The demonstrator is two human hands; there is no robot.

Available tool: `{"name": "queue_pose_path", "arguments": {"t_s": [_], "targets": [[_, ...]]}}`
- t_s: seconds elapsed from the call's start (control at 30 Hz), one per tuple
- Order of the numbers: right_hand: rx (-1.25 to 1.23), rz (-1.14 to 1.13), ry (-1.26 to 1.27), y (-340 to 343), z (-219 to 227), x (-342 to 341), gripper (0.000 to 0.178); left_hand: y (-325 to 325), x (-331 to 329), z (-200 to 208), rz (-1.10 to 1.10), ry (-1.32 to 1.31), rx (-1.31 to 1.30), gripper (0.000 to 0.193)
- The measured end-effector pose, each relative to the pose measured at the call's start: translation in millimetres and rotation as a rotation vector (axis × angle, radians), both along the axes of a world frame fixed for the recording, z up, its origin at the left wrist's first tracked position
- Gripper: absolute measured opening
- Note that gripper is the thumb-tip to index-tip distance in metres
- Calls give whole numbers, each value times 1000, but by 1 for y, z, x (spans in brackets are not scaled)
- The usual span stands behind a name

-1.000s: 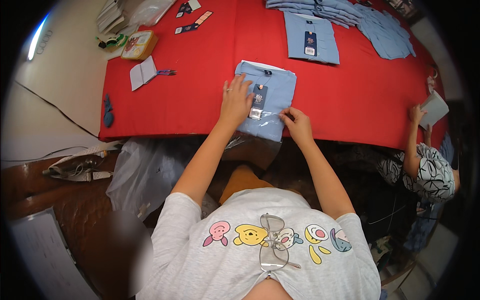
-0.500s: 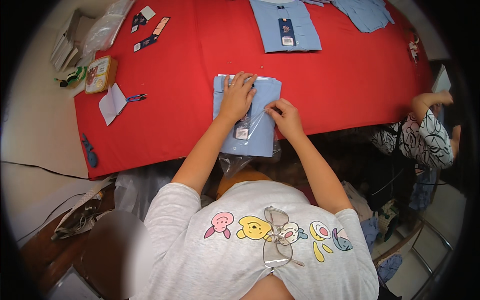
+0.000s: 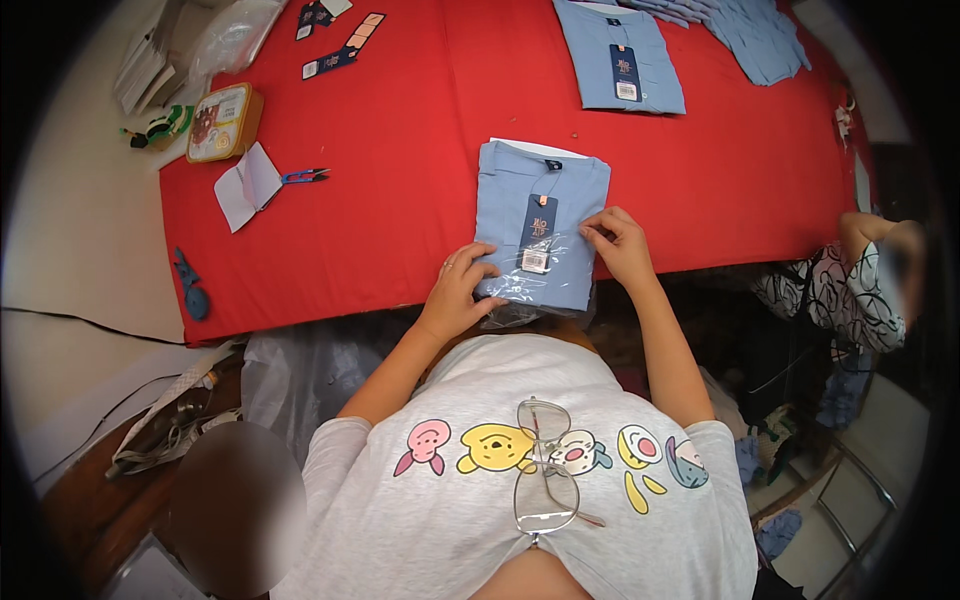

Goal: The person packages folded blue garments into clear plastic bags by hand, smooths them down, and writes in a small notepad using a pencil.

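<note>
A folded blue shirt [image 3: 570,195] lies on the red tabletop at its near edge, a dark hang tag [image 3: 537,222] on its front and white card showing along its top. A clear plastic bag [image 3: 512,318] covers the shirt's lower part, its loose end hanging past the table edge. At the shirt's lower left edge, my left hand [image 3: 458,290] holds the bag, fingers over the top and thumb nearer me. My right hand [image 3: 622,245] pinches the bag's rim at the shirt's right edge, thumb and forefinger together.
Another folded blue shirt [image 3: 640,75] with a tag lies farther back, beside more blue garments [image 3: 760,45]. On the left are thread snips [image 3: 305,176], folded paper [image 3: 248,188], a plastic tub [image 3: 222,122] and loose tags [image 3: 345,48]. Another person's patterned sleeve [image 3: 845,290] shows at right.
My left hand has left the shirt's top and come down to its lower left edge. The shirt's collar and tag now show. My right hand still pinches the bag; the view has shifted.
</note>
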State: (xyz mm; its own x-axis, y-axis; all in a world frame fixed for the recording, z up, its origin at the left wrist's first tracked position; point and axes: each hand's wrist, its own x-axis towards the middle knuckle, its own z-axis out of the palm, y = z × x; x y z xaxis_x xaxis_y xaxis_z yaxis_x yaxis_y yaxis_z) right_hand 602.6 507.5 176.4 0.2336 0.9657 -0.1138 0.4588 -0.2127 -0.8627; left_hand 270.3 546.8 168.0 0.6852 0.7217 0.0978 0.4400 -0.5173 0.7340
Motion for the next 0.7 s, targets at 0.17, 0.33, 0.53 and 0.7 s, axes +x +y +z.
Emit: {"name": "queue_pose_path", "arguments": {"t_s": [0.17,0.33,0.53,0.7], "targets": [[4,26,-116,-8,-1,-2,13,17,-8,-5,6,-55,-162,20],[22,-12,-246,-4,9,-17,13,23,-4,-24,441,-444,-562,18],[176,2,-647,15,27,-27,38,16,12,4,378,-287,-349,30],[394,17,-638,84,25,-61,61,25,10,-1,301,-84,-229,25]]}}
